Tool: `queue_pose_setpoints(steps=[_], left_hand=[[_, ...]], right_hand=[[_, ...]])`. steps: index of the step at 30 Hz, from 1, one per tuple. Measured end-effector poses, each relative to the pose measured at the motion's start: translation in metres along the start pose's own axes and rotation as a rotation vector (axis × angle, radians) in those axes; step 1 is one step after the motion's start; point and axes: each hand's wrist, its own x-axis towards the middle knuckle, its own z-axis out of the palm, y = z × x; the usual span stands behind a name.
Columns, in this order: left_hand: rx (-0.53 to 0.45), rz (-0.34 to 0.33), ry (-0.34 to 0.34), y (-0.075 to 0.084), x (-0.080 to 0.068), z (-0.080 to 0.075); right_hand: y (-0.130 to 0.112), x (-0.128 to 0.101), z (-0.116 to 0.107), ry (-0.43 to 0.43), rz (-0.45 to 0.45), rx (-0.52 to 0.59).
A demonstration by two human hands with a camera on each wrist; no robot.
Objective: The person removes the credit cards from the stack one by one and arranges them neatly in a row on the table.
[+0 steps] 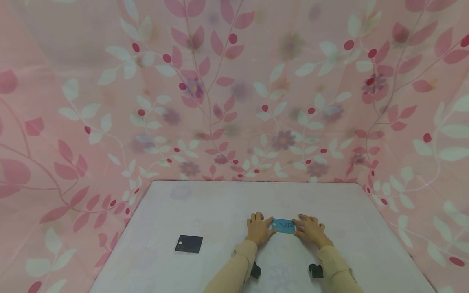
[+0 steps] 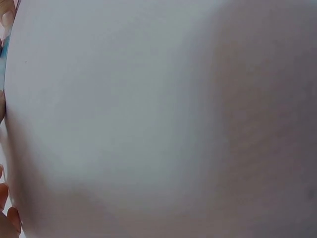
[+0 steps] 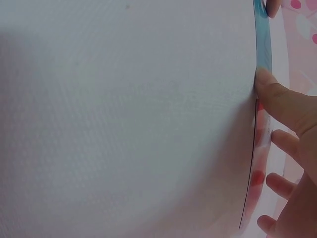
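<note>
Head view, left to right: black card [image 1: 188,243] lies flat on the white surface [image 1: 227,203] at lower left of centre, well apart from both hands, untouched. Left hand [image 1: 259,228] at lower centre, palm down, fingers lying flat and slightly apart on the surface, thumb side touching the left short edge of the blue card [image 1: 283,225]. Blue card sits flat between the two hands, light lettering up. Right hand [image 1: 310,229] mirrors it: palm down, fingers flat, thumb and forefinger at the card's right short edge, a bit of red showing under them. Neither hand is curled round the card; both just press in at its ends. Pink leaf-print fabric [image 1: 234,101] fills the rest of the frame.

Left wrist view: mostly blurred white; a sliver of blue and fingertips at far left edge, nothing more readable.

Right wrist view: blue card [image 3: 262,44] seen edge-on at upper right, thumb [image 3: 277,99] pressed against the edge, other fingers loosely bent below it.

Judgement: step in hand looks like squaring or bracketing the blue card before a pickup. Card is thin and flat to the surface, so the next move likely needs a nail under one edge, or a squeeze from both ends to bow it up.
</note>
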Motion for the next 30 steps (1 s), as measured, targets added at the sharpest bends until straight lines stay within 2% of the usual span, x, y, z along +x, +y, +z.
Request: queue_pose_setpoints(steps=[13, 20, 30], left_hand=[[-0.012, -0.005, 0.036, -0.003, 0.000, 0.012], [-0.047, -0.002, 0.057, -0.004, -0.001, 0.010], [-0.077, 0.013, 0.044, -0.007, -0.004, 0.008]], right_hand=[[0.000, 0.001, 0.001, -0.016, -0.018, -0.001], [-0.001, -0.001, 0.000, -0.012, -0.016, 0.017], [0.000, -0.003, 0.000, -0.018, -0.011, 0.058]])
